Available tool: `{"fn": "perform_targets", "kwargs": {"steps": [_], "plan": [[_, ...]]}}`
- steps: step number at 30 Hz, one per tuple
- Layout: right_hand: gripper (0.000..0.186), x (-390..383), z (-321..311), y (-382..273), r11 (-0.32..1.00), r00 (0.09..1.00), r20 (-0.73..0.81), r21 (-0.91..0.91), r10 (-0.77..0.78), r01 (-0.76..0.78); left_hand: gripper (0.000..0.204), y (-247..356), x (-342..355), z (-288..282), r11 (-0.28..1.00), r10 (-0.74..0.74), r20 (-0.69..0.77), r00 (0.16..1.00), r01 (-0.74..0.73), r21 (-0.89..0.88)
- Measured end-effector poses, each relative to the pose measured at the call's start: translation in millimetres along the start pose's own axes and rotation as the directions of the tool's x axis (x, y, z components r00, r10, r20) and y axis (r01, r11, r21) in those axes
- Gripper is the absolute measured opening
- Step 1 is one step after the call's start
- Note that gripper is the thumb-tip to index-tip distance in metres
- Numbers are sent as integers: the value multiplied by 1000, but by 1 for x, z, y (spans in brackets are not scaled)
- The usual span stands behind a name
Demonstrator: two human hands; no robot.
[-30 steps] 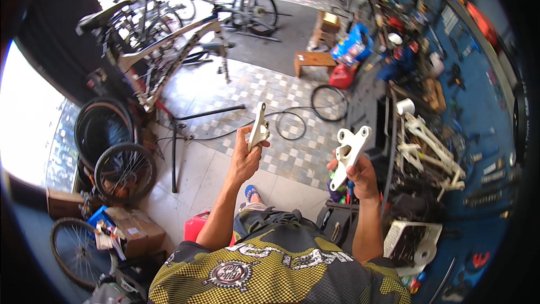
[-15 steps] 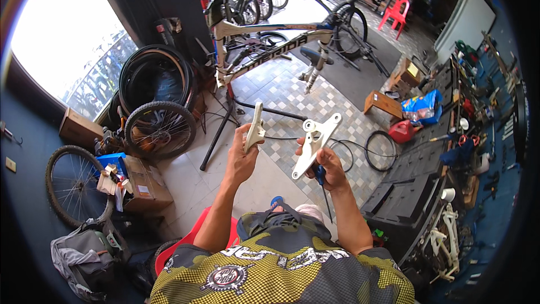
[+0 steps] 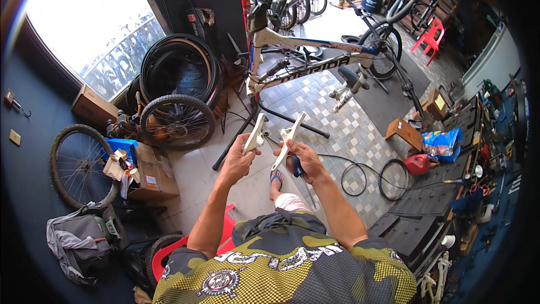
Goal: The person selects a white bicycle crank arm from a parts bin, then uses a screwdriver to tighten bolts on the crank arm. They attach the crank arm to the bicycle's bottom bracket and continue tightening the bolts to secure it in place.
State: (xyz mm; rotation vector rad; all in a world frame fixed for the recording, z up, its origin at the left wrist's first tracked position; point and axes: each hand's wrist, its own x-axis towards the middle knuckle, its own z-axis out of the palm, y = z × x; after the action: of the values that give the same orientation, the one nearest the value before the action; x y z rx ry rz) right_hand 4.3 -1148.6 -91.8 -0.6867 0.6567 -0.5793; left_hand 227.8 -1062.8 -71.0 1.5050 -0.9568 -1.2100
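On the near side of the bike frame [image 3: 315,70] | left hand [image 3: 237,163] clamped on a white bracket [image 3: 255,137] | right hand [image 3: 306,160], slightly apart, clamped on a second bracket [image 3: 288,134] and a screwdriver [image 3: 297,169] | left of the frame: a wheel [image 3: 177,123]

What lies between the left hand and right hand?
In the head view: a white linkage piece in the left hand, a visible gap, then another white linkage piece in the right hand.

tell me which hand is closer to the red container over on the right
Right. The right hand, holding a white part, is left of the red container and well apart from it; the left hand is farther left, beyond the right hand.
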Motion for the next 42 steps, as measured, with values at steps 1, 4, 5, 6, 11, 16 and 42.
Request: {"fn": "perform_targets", "kwargs": {"steps": [1, 4, 5, 6, 11, 16, 42], "plan": [[45, 13, 0, -1, 1000, 1000, 2, -2, 23, -23, 53, -2, 10, -6, 993, 38, -25, 999, -35, 110], [43, 50, 3, -9, 999, 998, 50, -21, 41, -40, 49, -3, 38, -31, 955, 38, -105, 994, -5, 296], [43, 63, 5, -13, 998, 998, 42, -25, 52, -51, 50, -1, 50, -40, 944, 21, -115, 993, 18, 328], [44, 74, 5, -18, 999, 996, 78, -30, 39, -37, 49, 2, 62, -47, 961, 19, -134, 991, 19, 275], [56, 127, 0, -32, 999, 985, 170, 42, -18, 11, 47, 24, 129, -89, 984, 78, -71, 994, -65, 168], [70, 175, -11, -39, 994, 975, 212, 98, -73, 53, 47, 51, 192, -126, 987, 31, -13, 999, -29, 160], [67, 323, 72, -26, 884, 757, -573, 114, -315, 454, 62, 67, 512, -205, 933, -275, 652, 707, 360, 3]]}}
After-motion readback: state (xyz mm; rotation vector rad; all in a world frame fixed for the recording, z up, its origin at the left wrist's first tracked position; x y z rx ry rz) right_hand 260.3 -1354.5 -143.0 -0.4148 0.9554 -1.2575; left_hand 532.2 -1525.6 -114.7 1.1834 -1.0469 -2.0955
